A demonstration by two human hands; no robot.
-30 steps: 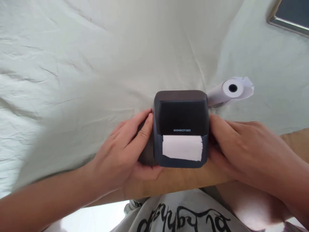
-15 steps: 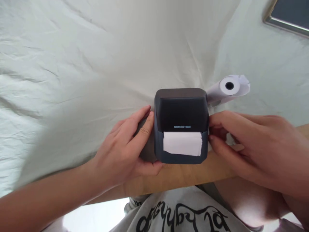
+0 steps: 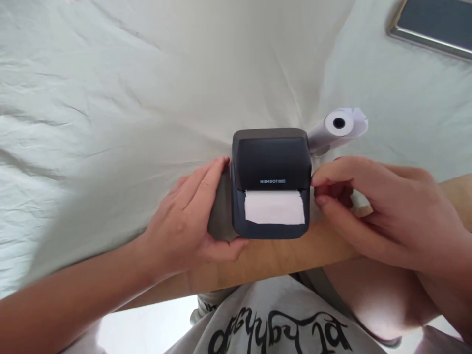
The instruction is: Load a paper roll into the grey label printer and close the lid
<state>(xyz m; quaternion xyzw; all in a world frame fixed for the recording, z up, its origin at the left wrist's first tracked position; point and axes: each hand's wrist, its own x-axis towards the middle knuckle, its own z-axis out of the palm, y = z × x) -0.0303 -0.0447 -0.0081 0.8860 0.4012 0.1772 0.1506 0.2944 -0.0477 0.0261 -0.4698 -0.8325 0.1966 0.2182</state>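
A dark blue and black label printer [image 3: 273,160] marked NIIMBOT stands near the front edge of the table. White paper [image 3: 275,207] sticks out of its front slot, with a torn-looking end. My left hand [image 3: 188,216] is around the printer's left side, fingers along the side and thumb at the lower front corner. At the right side, my right hand [image 3: 372,206] has its fingers bent, with the tips of index finger and thumb close together against or just beside the casing. Whether those fingertips pinch anything is hidden.
Behind the printer's right back corner lies a white paper roll [image 3: 337,129] with a black core and a loose end. A dark flat device [image 3: 435,24] with a shiny rim sits at the far right. Wrinkled pale cloth [image 3: 147,88] covers the table, leaving its wooden edge [image 3: 265,258] bare.
The whole view has shifted slightly, so printer, roll and device appear further left and up. My left index finger has straightened along the printer's side. My right hand stays by the right side.
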